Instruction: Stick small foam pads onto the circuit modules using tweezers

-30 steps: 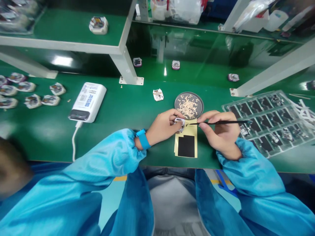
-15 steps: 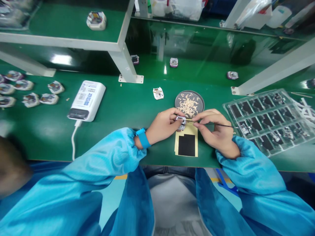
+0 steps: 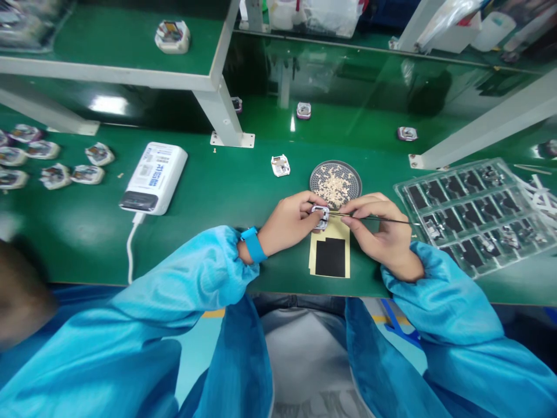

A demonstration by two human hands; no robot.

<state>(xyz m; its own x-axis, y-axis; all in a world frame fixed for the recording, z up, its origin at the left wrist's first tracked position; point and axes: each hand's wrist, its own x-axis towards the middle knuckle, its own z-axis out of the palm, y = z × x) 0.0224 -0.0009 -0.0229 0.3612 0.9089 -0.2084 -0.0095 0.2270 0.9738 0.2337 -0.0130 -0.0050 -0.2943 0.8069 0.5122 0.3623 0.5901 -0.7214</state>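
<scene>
A small white square casing (image 3: 321, 217) is pinched between the thumb and fingers of my left hand (image 3: 292, 225). My right hand (image 3: 382, 231) grips a thin dark metal tool (image 3: 391, 220), whose tip reaches the right side of the casing. Under the casing lies a yellow sheet (image 3: 347, 233) with a black square (image 3: 329, 257) on it. Just behind my hands a round grey dish (image 3: 357, 177) holds many small beige pieces. Another white casing (image 3: 280, 165) rests on the green table, left of the dish.
A clear compartment tray (image 3: 474, 212) with black pieces is at right, white strips (image 3: 539, 194) beside it. A white box-shaped device (image 3: 154, 179) with a cable stands at left, near several casings (image 3: 55, 176). Shelf legs (image 3: 224, 116) rise behind. A person's blurred head shows at far left.
Two casings at the back, below the upper shelf, have shifted slightly left. My hands, the held casing and the tool look nearly unchanged.
</scene>
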